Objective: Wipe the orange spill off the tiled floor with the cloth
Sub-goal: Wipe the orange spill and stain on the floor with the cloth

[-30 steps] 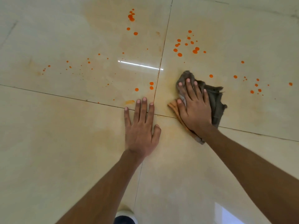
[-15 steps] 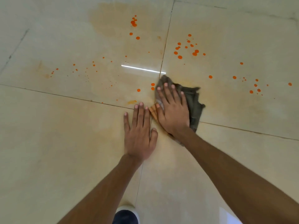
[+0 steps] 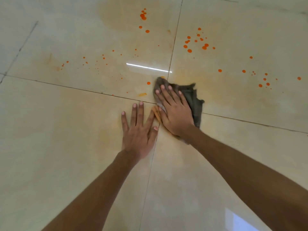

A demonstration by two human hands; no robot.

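A dark grey cloth [image 3: 193,97] with an orange-stained edge lies flat where four floor tiles meet. My right hand [image 3: 175,112] presses down on it, palm flat and fingers spread. My left hand [image 3: 139,130] rests flat on the cream tiled floor [image 3: 66,147] just left of the cloth, its index finger beside the cloth's orange edge. Orange drops [image 3: 196,42] dot the far tiles, with more at the far centre [image 3: 143,15], right [image 3: 264,80] and left [image 3: 93,60]. One drop [image 3: 148,83] and a smear [image 3: 142,94] lie close to the cloth's left.
Pale orange wiped streaks tint the tiles around my hands and at the far centre. A bright light reflection [image 3: 148,68] crosses the floor beyond the cloth. Dark grout lines [image 3: 66,86] divide the large glossy tiles.
My right hand has slid the cloth to the left, from right of the tile joint onto it, next to my left hand. The two drops near the joint are now under the cloth. The left hand stayed planted.
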